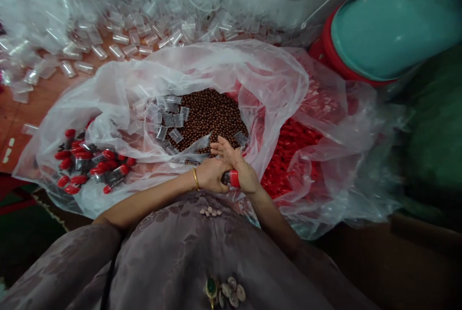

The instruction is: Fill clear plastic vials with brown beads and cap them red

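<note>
My left hand [213,175], with a gold bangle at the wrist, is closed around a small clear plastic bottle with a red cap [234,178]. Its contents look dark. My right hand [242,168] meets the cap with its palm, fingers stretched out and holding nothing. Just beyond both hands lies a heap of brown beads [212,117] in an opened clear plastic bag [274,67]. Several clear tubes [178,120] rest on the left side of the beads. Red caps [288,156] fill the bag to the right.
Capped bottles with dark contents [103,168] lie piled on plastic at the left. Many clear tubes [117,51] are heaped on the orange tabletop [21,124] at the back. A teal tub [390,26] with a red rim stands at the back right.
</note>
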Action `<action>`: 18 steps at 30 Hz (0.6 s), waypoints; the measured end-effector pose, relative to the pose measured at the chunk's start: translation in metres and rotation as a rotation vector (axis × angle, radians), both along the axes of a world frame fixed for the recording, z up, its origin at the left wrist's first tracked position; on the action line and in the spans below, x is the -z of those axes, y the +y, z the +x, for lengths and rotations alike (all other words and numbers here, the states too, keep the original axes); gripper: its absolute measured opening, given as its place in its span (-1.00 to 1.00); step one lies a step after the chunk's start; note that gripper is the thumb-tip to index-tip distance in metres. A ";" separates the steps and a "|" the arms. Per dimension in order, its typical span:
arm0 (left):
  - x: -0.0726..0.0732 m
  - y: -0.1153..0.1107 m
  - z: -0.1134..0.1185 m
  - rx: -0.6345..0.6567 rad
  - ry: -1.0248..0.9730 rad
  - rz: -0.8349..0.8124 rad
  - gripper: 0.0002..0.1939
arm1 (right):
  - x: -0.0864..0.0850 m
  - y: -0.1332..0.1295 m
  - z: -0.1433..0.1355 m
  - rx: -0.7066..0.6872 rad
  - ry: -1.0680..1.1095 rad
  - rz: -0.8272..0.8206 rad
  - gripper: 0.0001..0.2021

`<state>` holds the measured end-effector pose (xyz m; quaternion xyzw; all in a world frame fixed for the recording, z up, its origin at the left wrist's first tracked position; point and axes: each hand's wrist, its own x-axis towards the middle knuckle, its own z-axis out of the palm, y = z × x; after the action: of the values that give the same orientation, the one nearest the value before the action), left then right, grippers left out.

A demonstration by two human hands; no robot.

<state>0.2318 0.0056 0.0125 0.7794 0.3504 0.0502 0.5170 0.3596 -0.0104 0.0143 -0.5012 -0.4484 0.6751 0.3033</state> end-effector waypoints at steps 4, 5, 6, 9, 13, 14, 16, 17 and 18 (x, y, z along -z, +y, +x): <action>-0.010 -0.003 -0.007 0.014 0.161 0.113 -0.81 | 0.001 0.001 -0.003 -0.036 -0.138 0.198 -0.41; -0.008 -0.004 -0.010 0.005 0.201 0.130 -0.80 | 0.005 0.000 -0.008 -0.026 -0.178 0.241 -0.42; -0.005 -0.005 -0.012 -0.010 0.226 0.138 -0.80 | 0.009 -0.001 -0.013 -0.001 -0.210 0.271 -0.42; 0.011 -0.009 -0.020 -0.085 0.204 0.131 -0.86 | 0.016 -0.005 -0.032 0.141 -0.225 0.331 -0.42; 0.033 -0.024 -0.066 -0.252 0.154 0.258 -0.93 | 0.007 -0.002 -0.016 0.367 -0.305 0.530 -0.48; 0.037 -0.030 -0.088 -0.324 0.169 0.310 -0.91 | 0.005 0.000 0.001 0.421 -0.401 0.566 -0.54; 0.044 -0.047 -0.143 -0.519 0.287 0.316 -0.80 | 0.005 0.002 0.047 0.545 -0.709 0.580 -0.64; 0.046 -0.057 -0.173 -0.656 0.422 0.315 -0.76 | 0.009 0.002 0.073 0.574 -0.885 0.543 -0.66; 0.047 -0.066 -0.203 -0.818 0.607 0.327 -0.71 | 0.015 0.001 0.098 0.574 -1.057 0.476 -0.66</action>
<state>0.0285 -0.0609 -0.0341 0.6291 0.7469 0.0739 0.2025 0.4574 -0.0093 -0.0011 -0.7852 -0.5226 0.1114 0.3130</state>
